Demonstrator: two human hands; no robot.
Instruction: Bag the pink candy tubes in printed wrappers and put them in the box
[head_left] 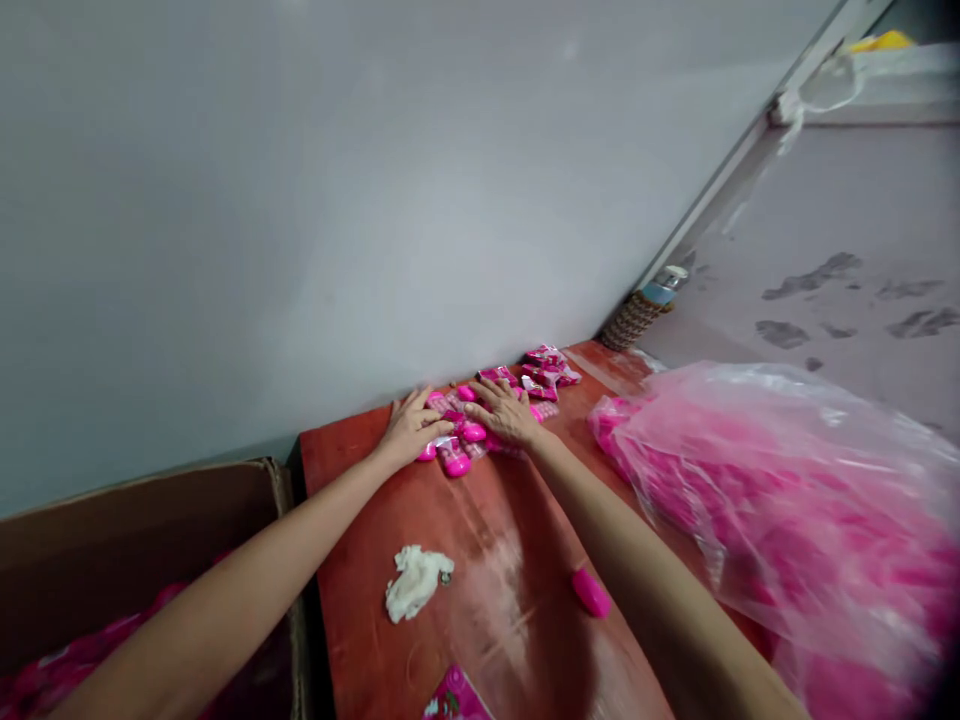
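Both my arms reach far across a red-brown table [465, 530] to a heap of small pink plastic pieces [461, 440] against the grey wall. My left hand [411, 425] lies over the left side of the heap, fingers spread flat on the pieces. My right hand [508, 412] rests palm down on the right side, fingers stretched toward the left hand. Behind the right hand lie several pink printed packets [546, 372]. A single pink piece [591, 593] lies alone nearer me beside my right forearm.
A large clear plastic bag [787, 500] full of pink items fills the table's right side. A cardboard box [135, 540] with pink contents stands at the left. A crumpled white cloth [415, 582] and a pink packet [454, 697] lie near me. A woven basket [634, 318] sits in the far corner.
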